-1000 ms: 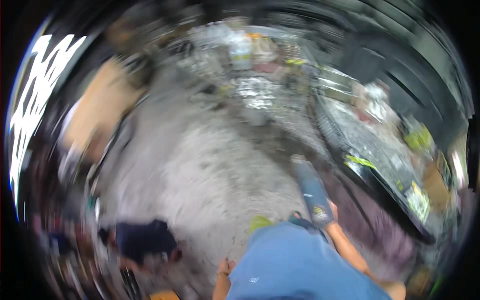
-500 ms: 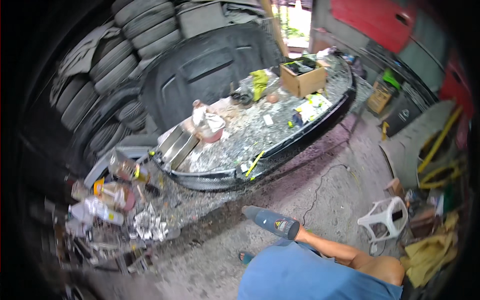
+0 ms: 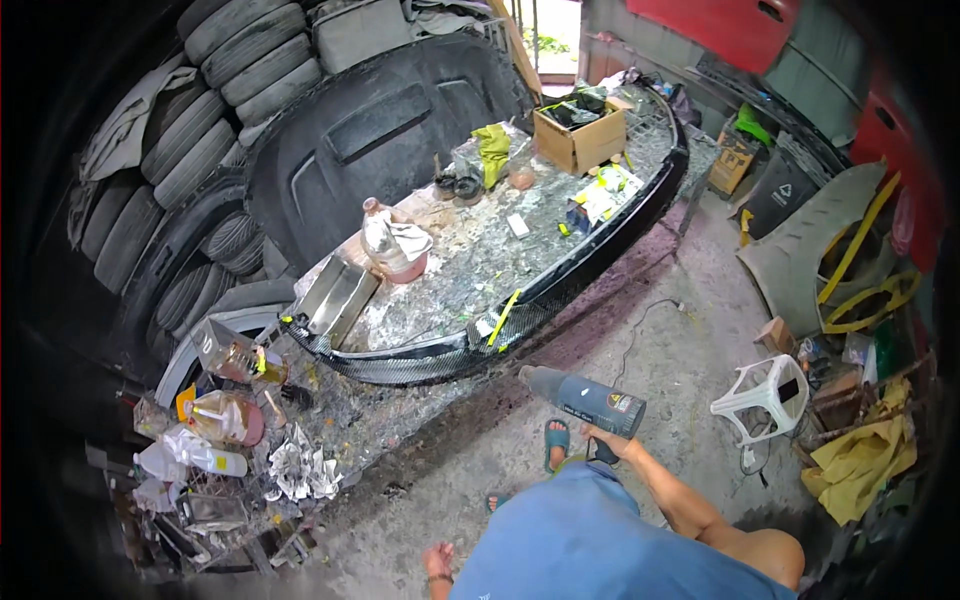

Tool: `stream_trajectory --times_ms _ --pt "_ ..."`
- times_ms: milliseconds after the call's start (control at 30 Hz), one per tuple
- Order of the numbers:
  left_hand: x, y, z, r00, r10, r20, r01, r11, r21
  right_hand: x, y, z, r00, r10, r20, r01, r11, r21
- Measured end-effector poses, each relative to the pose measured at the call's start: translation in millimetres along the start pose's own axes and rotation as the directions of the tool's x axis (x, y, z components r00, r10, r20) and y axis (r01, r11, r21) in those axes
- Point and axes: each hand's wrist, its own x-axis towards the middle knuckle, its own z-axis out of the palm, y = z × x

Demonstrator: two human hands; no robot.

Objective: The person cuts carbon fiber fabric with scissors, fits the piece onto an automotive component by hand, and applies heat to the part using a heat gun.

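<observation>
My right hand (image 3: 618,446) is closed round the handle of a dark grey heat gun (image 3: 585,400). Its nozzle points left, toward the workbench's front edge, and touches nothing. Low in the picture, beside my blue shirt, my left hand (image 3: 438,560) hangs with loosely parted fingers and nothing visible in it. On the bench beyond the heat gun lies a long curved black car bumper part (image 3: 400,366) with a carbon-weave look. A strip of yellow tape (image 3: 504,318) sticks to its front.
The bench (image 3: 460,265) bears a cloth-draped plastic bottle (image 3: 385,240), a metal tray (image 3: 338,295), a cardboard box (image 3: 580,142) and a small white box (image 3: 517,226). Bottles and crumpled paper (image 3: 303,465) crowd its left end. A white stool (image 3: 762,400) and a cord (image 3: 640,335) are at right.
The heat gun and my right hand have shifted right and slightly up across the bench. My left hand has come into view at the bottom. The whole view has swung slightly.
</observation>
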Motion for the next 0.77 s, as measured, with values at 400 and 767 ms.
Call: stream_trajectory --times_ms 400,767 --pt "-43.5 -10.9 163.0 0.939 0.295 -0.175 -0.147 0.807 0.572 68.3 21.4 -35.8 0.976 -0.010 0.215 -0.045 0.968 0.247" --pt "-38.2 -66.4 74.3 0.885 0.287 0.366 -0.319 -0.199 0.927 38.8 39.8 -31.8 0.931 -0.099 0.352 0.280 0.811 -0.513"
